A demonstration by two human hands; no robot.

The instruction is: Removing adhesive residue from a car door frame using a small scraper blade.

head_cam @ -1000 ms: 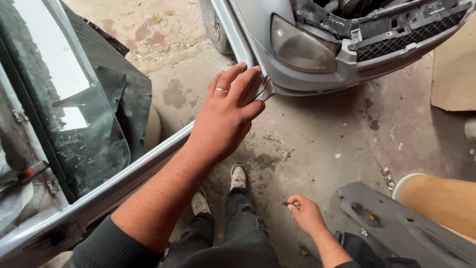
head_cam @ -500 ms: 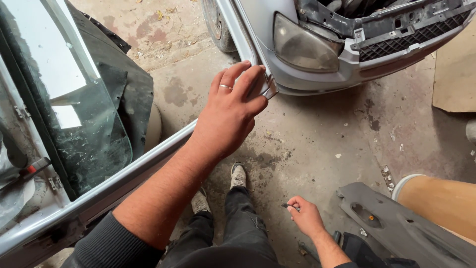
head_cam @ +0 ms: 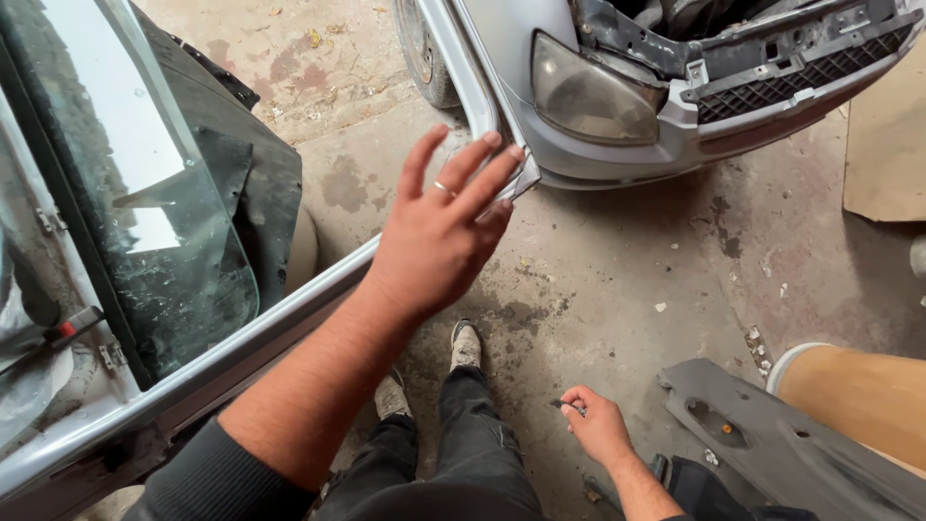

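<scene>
Left hand [head_cam: 439,227] is now lifted off the silver door frame [head_cam: 289,314]: fingers spread and straight, ring on one finger, palm down, holding nothing. Half a second ago that hand was curled over the frame's top corner [head_cam: 516,183]; now only the fingertips sit at or just over that corner, and I can't tell if they touch it. The forearm crosses above the frame's edge.

The door itself hasn't moved: it runs from the lower left up toward the corner beside the grey car's headlight [head_cam: 588,96]. Its window glass [head_cam: 145,203] is dusty and tilted on the left, with black trim behind it.

Right hand [head_cam: 598,425] is in the same place, low near the concrete floor [head_cam: 617,280], fingers pinched shut on a small dark part [head_cam: 567,405], too small to identify. A grey plastic panel [head_cam: 772,444] lies just right of it, with a tan round object [head_cam: 858,396] beyond that.

The person's shoes [head_cam: 465,345] and dark trousers sit between the two hands. The grey car's bumper [head_cam: 675,135] is partly stripped, grille exposed. Cardboard [head_cam: 883,145] lies at the far right.
</scene>
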